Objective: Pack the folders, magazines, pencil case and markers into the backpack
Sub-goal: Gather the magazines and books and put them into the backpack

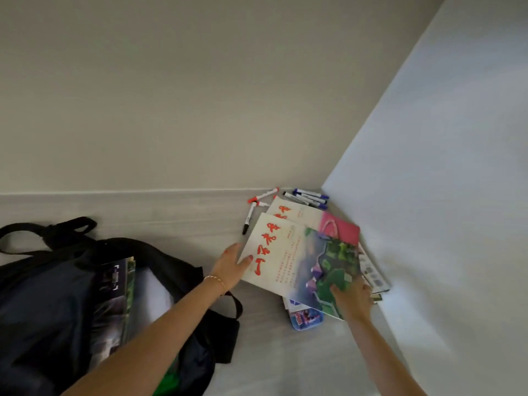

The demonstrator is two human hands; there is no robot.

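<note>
The left hand [232,265] has its fingers slipped under the left edge of the top magazine [300,264] and its thumb laid on the cover – a pinch on that edge. The right hand [353,301] grips the same magazine at its lower right corner, thumb on top of the green picture, fingers curled beneath.

That magazine, white with red script, tops a fanned stack right of centre in the frame; a second magazine [300,214] with a pink panel shows above it, and more printed sheets poke out at the stack's right side. A blue pencil case [307,318] juts from under the stack's lower edge.

Above the stack, against the wall, lie the markers [307,197] – 2 red-capped and 1 black-capped to the left, several blue-capped to the right.

At lower left the black backpack [37,304] lies open on the pale table [171,215]. Inside its mouth stands a dark-covered magazine [114,284], with something white behind it and a bit of green near the bottom edge of the frame.
</note>
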